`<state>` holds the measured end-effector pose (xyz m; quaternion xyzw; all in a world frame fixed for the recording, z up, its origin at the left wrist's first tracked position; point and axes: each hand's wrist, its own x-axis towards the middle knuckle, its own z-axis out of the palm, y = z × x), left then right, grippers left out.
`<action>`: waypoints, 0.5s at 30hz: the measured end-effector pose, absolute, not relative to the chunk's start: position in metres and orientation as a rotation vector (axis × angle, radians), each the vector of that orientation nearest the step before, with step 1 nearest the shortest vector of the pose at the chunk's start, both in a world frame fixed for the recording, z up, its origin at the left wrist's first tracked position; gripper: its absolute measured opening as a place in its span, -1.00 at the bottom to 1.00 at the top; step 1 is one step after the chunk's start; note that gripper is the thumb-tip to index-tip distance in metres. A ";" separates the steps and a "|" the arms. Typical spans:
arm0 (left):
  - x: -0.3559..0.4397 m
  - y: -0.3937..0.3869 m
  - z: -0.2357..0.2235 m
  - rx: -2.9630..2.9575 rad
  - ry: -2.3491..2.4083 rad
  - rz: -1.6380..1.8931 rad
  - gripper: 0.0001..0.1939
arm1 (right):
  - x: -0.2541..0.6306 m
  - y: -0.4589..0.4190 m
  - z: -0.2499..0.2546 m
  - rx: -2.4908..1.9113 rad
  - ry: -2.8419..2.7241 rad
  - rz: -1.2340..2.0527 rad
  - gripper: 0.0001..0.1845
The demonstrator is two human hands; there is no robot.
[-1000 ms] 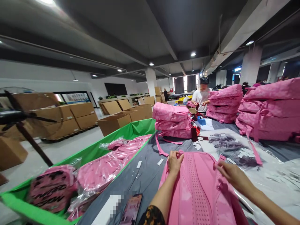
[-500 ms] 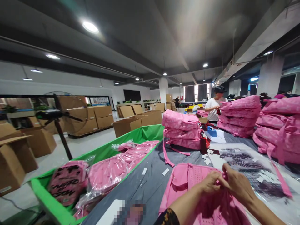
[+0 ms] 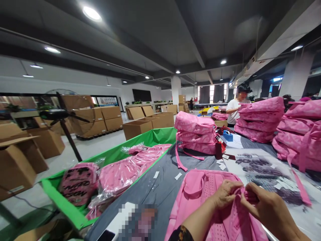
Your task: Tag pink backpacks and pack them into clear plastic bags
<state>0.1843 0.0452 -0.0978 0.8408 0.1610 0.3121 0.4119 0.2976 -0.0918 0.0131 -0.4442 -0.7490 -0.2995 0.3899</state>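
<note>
A pink backpack [image 3: 198,207] lies in front of me on the dark grey table cover [image 3: 160,187], its straps facing up. My left hand [image 3: 227,194] pinches the pink strap at the backpack's upper right. Close beside it, my right hand [image 3: 260,201] has its fingers curled together on the same strap. Whatever small part sits between the fingertips is hidden. Just beyond the hands lie a printed plastic sheet [image 3: 250,155] and several small white labels [image 3: 287,183].
Stacks of pink backpacks [image 3: 197,132] stand at the table's back and right. On the left, a green-lined bin [image 3: 60,209] holds plastic-wrapped backpacks. A blue tape dispenser [image 3: 227,136] stands near a co-worker [image 3: 233,110]. A fan [image 3: 55,114] and cardboard boxes [image 3: 137,129] are on the floor.
My right hand has shifted slightly right and down, and the fingertips of both hands now meet over a raised piece of strap. The view has tilted down a little.
</note>
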 end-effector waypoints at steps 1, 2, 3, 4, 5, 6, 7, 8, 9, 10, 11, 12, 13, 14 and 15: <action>0.184 0.047 -0.101 2.116 0.429 0.810 -0.37 | 0.294 -0.094 0.015 -1.107 -1.917 -0.746 -0.77; 0.184 0.047 -0.104 2.106 0.456 0.827 -0.29 | 0.291 -0.096 0.017 -1.089 -1.928 -0.728 -0.78; 0.183 0.048 -0.106 2.102 0.475 0.852 -0.25 | 0.289 -0.098 0.018 -1.078 -1.941 -0.710 -0.78; 0.184 0.047 -0.107 2.110 0.479 0.877 -0.27 | 0.288 -0.100 0.019 -1.073 -1.950 -0.698 -0.77; 0.185 0.046 -0.108 2.129 0.477 0.895 -0.31 | 0.287 -0.102 0.020 -1.074 -1.951 -0.695 -0.77; 0.186 0.044 -0.108 2.154 0.478 0.905 -0.34 | 0.288 -0.105 0.021 -1.081 -1.955 -0.692 -0.76; 0.189 0.043 -0.109 2.179 0.487 0.904 -0.34 | 0.289 -0.109 0.023 -1.096 -1.959 -0.690 -0.76; 0.192 0.041 -0.109 2.199 0.504 0.890 -0.33 | 0.291 -0.114 0.025 -1.112 -1.965 -0.692 -0.77; 0.196 0.040 -0.110 2.206 0.531 0.870 -0.32 | 0.294 -0.120 0.028 -1.124 -1.972 -0.698 -0.77; 0.199 0.039 -0.110 2.202 0.563 0.851 -0.31 | 0.297 -0.127 0.032 -1.132 -1.982 -0.702 -0.78; 0.202 0.038 -0.110 2.190 0.590 0.836 -0.31 | 0.300 -0.134 0.036 -1.144 -1.984 -0.704 -0.78; 0.205 0.037 -0.109 2.171 0.609 0.824 -0.31 | 0.303 -0.141 0.040 -1.158 -1.979 -0.695 -0.78; 0.206 0.037 -0.107 2.147 0.626 0.804 -0.32 | 0.308 -0.148 0.044 -1.186 -1.954 -0.671 -0.77; 0.207 0.036 -0.104 2.124 0.641 0.770 -0.30 | 0.314 -0.154 0.048 -1.233 -1.911 -0.623 -0.75; 0.207 0.036 -0.099 2.103 0.658 0.723 -0.25 | 0.321 -0.159 0.050 -1.294 -1.847 -0.552 -0.72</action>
